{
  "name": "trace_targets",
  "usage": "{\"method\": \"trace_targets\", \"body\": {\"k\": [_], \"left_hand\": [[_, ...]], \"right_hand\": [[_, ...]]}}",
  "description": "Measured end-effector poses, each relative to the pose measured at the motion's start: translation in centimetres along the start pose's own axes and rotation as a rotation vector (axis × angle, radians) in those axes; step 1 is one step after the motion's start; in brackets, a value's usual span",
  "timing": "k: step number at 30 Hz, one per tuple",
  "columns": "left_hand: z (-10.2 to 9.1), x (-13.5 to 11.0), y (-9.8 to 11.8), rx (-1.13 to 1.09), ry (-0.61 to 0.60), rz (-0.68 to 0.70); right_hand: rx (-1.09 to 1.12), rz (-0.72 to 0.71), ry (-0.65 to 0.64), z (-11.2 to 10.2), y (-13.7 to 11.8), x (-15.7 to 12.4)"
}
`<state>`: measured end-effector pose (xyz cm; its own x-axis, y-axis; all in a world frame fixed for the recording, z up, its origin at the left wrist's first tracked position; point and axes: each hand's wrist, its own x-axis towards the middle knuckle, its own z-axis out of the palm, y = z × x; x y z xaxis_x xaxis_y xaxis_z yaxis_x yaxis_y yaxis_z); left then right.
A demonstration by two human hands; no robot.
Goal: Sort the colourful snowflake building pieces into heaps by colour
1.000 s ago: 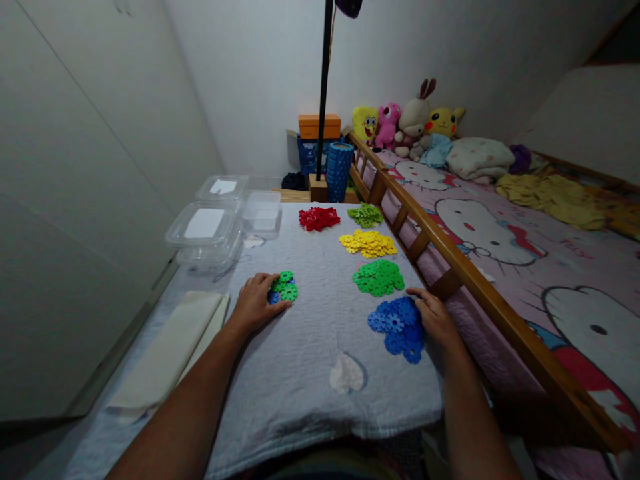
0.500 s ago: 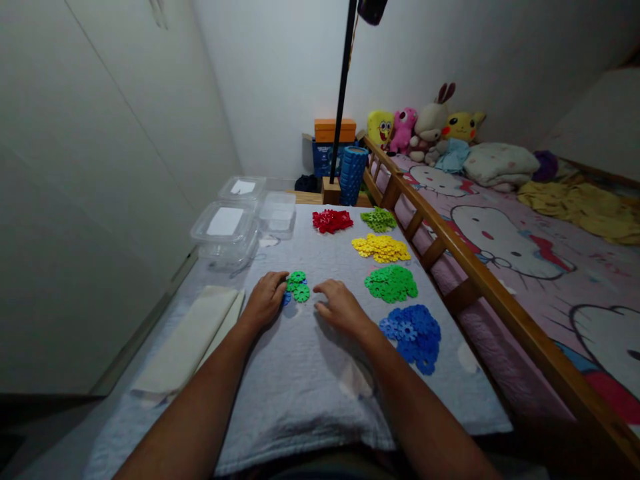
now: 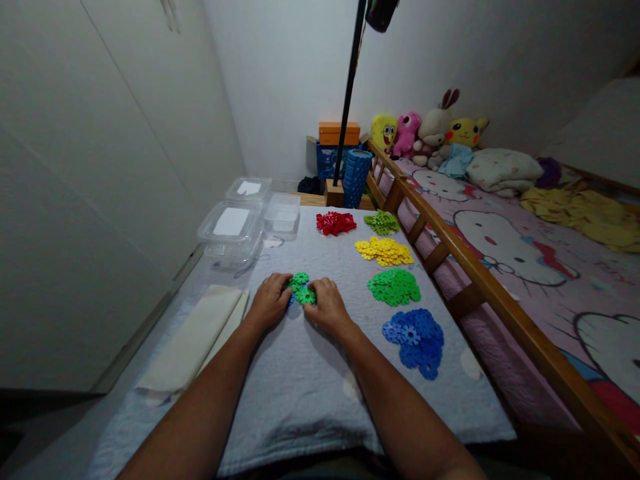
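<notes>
A small joined cluster of green and blue snowflake pieces (image 3: 301, 288) lies on the grey cloth (image 3: 300, 373). My left hand (image 3: 271, 307) curls against its left side. From the right, my right hand (image 3: 326, 304) presses its fingertips on the same cluster. Both hands rest low on the cloth with bent fingers. To the right lie sorted piles: blue (image 3: 416, 335), green (image 3: 394, 287), yellow (image 3: 384, 251), light green (image 3: 381, 222) and red (image 3: 335, 223).
Clear plastic boxes (image 3: 231, 230) stand at the far left of the cloth, and a folded cream cloth (image 3: 195, 337) lies beside my left arm. A wooden bed rail (image 3: 465, 267) runs along the right. A black pole (image 3: 349, 100) and a blue roller (image 3: 356, 179) stand at the far end.
My right hand left the blue pile, crossed to the left and now touches the green and blue cluster. My left hand stayed on the cluster.
</notes>
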<state>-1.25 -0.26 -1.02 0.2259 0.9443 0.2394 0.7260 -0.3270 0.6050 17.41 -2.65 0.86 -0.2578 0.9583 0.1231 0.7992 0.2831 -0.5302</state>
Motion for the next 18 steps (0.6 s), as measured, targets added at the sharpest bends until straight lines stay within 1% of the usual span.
{"method": "trace_targets", "body": {"k": [2, 5, 7, 9, 11, 13, 15, 18], "left_hand": [[0.0, 0.0, 0.0, 0.009, 0.002, -0.003], [0.1, 0.0, 0.0, 0.024, 0.004, -0.006], [0.1, 0.1, 0.0, 0.031, -0.002, -0.006], [0.0, 0.1, 0.0, 0.035, -0.007, -0.003], [0.0, 0.2, 0.1, 0.037, -0.012, -0.001], [0.0, 0.2, 0.1, 0.041, -0.014, -0.001], [-0.1, 0.2, 0.1, 0.045, -0.015, -0.003], [-0.1, 0.1, 0.1, 0.051, -0.02, -0.003]], "right_hand": [[0.02, -0.009, 0.033, -1.0, 0.4, -0.1], [-0.014, 0.028, 0.136, -3.7, 1.9, -0.2], [-0.081, 0.084, 0.221, -6.0, 3.7, -0.3], [-0.17, 0.156, 0.279, -8.4, 6.0, -0.7], [-0.264, 0.247, 0.293, -10.3, 8.6, -1.5], [-0.327, 0.329, 0.288, -11.7, 11.0, -2.4], [-0.362, 0.39, 0.274, -12.4, 12.8, -3.2], [-0.393, 0.459, 0.256, -12.9, 14.5, -3.9]]}}
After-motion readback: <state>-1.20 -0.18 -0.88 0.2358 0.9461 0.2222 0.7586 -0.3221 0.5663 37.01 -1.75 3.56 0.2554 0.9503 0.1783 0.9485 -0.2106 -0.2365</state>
